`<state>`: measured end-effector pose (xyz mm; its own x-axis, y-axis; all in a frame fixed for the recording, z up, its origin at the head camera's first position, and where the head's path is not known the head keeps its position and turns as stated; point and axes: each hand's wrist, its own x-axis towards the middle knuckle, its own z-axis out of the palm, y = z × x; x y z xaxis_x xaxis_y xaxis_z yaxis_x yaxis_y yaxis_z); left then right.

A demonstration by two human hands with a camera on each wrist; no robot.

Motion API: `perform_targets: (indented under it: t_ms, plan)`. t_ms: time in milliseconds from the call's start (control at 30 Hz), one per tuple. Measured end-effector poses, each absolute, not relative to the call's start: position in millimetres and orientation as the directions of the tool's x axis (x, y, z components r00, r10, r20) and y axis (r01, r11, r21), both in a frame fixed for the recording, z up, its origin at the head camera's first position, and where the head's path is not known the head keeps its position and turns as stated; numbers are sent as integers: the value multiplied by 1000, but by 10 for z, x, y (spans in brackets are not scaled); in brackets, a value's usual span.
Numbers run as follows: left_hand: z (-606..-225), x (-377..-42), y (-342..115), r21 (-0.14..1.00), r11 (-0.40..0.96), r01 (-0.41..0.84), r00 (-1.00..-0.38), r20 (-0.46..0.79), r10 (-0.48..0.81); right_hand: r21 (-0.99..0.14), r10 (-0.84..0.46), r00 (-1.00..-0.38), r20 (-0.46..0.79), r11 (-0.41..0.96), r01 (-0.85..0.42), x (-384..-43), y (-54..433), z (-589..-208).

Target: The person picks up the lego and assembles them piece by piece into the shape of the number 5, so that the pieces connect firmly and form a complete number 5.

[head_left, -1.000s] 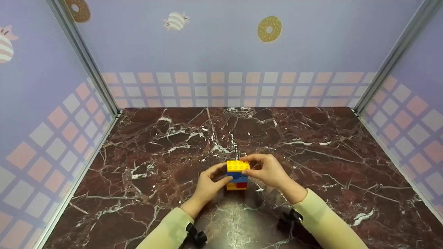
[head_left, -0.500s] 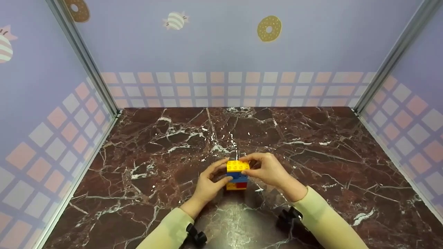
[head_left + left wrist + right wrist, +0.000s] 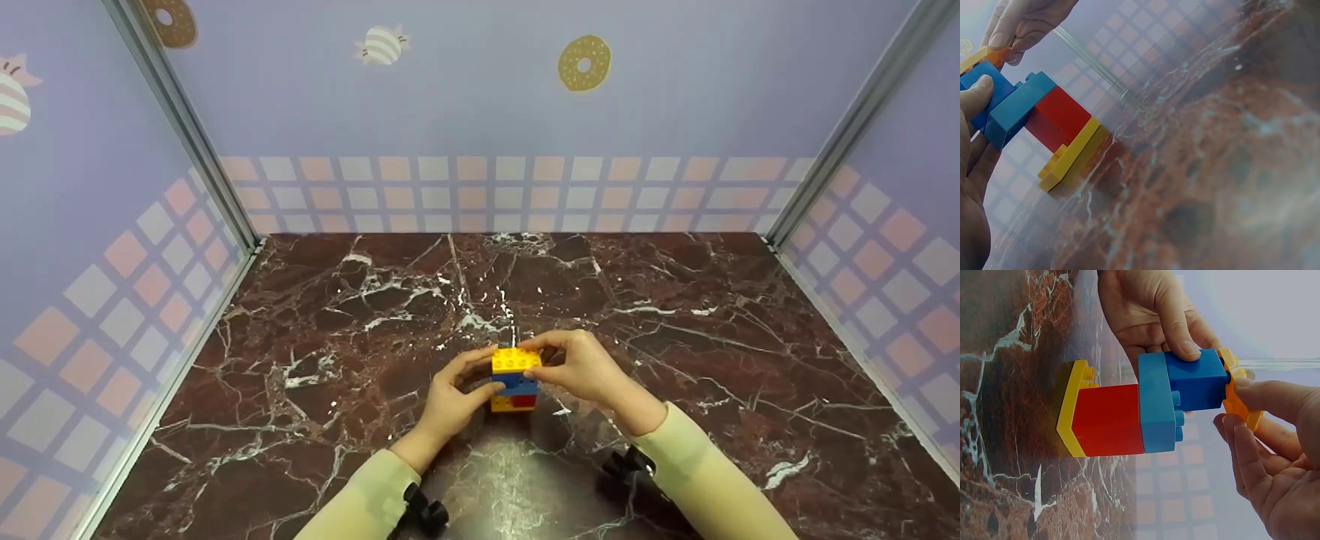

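A small tower of toy building bricks stands on the tabletop in the middle of the head view. Its bottom is a thin yellow plate (image 3: 1069,417), bearing a red brick (image 3: 1107,421). Above that comes a light blue brick (image 3: 1157,405), then a dark blue brick (image 3: 1196,385). My left hand (image 3: 448,405) pinches the dark blue brick, thumb on its near side. At the top, my right hand (image 3: 589,371) holds a yellow studded plate (image 3: 510,361) between thumb and fingers. That plate touches the dark blue brick; whether it is fully seated I cannot tell.
The tower stands on a dark red marbled tabletop (image 3: 337,360). Patterned lilac walls (image 3: 480,112) enclose it at the back and on both sides. A black wrist device (image 3: 426,514) sits at the left sleeve.
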<state>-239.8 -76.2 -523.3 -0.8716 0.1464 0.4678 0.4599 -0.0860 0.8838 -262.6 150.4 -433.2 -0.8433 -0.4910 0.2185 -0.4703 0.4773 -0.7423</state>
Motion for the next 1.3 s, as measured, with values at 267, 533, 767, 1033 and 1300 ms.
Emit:
perform_targets:
  t_ms: [267, 533, 767, 1033, 1300]
  plan:
    - [-5202, -2395, -767, 894, -97, 438, -882, 448, 144, -748, -502, -837, 218, 465, -474, -2627, 1490, -4330]
    - [-5190, -2391, -766, 891, -92, 445, -881, 454, 136, -740, -504, -832, 231, 464, -486, -2623, 1496, -4333]
    - [-5196, -2398, -768, 875, -82, 477, -863, 484, 142, -739, -501, -835, 227, 470, -483, -2623, 1502, -4350]
    - [-5210, -2396, -759, 870, -82, 487, -860, 494, 129, -741, -503, -831, 237, 459, -490, -2616, 1498, -4360]
    - [-5220, -2398, -752, 865, -112, 490, -856, 501, 127, -749, -492, -837, 239, 455, -482, -2608, 1504, -4386]
